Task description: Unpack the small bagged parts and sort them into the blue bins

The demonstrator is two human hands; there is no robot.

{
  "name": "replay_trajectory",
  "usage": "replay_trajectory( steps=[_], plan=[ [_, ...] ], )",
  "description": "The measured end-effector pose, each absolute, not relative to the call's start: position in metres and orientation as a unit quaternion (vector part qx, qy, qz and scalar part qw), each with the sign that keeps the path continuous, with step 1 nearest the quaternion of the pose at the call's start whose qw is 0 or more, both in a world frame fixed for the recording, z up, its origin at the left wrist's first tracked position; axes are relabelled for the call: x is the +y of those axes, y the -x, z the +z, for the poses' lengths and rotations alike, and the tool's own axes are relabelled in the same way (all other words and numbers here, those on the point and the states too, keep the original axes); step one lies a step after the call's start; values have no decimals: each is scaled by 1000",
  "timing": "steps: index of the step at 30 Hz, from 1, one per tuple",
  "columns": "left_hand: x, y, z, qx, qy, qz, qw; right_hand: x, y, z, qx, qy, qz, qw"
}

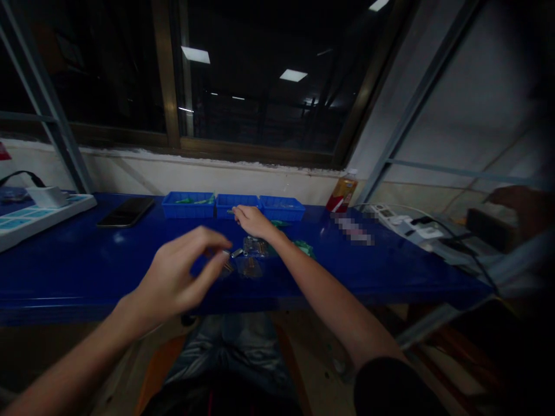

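My left hand (182, 274) hovers over the near edge of the blue table (87, 260), fingers curled with the fingertips close together beside several small clear bags of metal parts (254, 254); I cannot make out anything between the fingers. My right hand (251, 219) reaches farther out to the middle blue tray (236, 202), pinching a small thin item I cannot name at the tray's front wall. A left blue tray (188, 205) holds green pieces, and a right blue tray (281, 207) stands next to the middle one.
A black phone (125, 212) lies at the left, with a white board (26, 222) beyond it. A bottle (342, 193) and a white power strip (407, 225) with cables sit at the right. Another person's hand (520, 202) shows at the far right. A dark window is behind.
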State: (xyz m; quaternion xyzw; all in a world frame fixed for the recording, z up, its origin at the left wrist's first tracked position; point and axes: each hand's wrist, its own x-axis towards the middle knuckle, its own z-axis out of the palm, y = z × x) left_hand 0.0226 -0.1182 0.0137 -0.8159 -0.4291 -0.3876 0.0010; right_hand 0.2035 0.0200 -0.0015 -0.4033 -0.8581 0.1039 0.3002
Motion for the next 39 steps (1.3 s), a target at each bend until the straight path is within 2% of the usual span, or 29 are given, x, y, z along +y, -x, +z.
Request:
replay_trajectory(
  steps=[5,9,12,15,22,30,34,39],
  plan=[
    [-20,-29,15,-403,826,-393,14,26,-203,-4,-843,404,127,332],
    [19,-37,12,-341,864,-369,29,35,-204,-8,-824,403,188,352],
    [24,-44,7,-338,855,-388,55,36,-206,-9,-804,407,225,372],
    [25,-45,-1,-352,838,-416,41,32,-207,-8,-814,406,164,381],
    [25,-39,-18,-382,773,-495,-108,25,-208,-4,-857,357,54,368],
    [25,-40,-16,-374,760,-505,-165,27,-207,-2,-857,356,10,373],
    [21,-39,-14,-364,764,-504,-172,28,-206,-1,-848,368,0,381],
    [18,-41,-10,-410,782,-455,-116,25,-206,-3,-839,363,37,403]
  ],
)
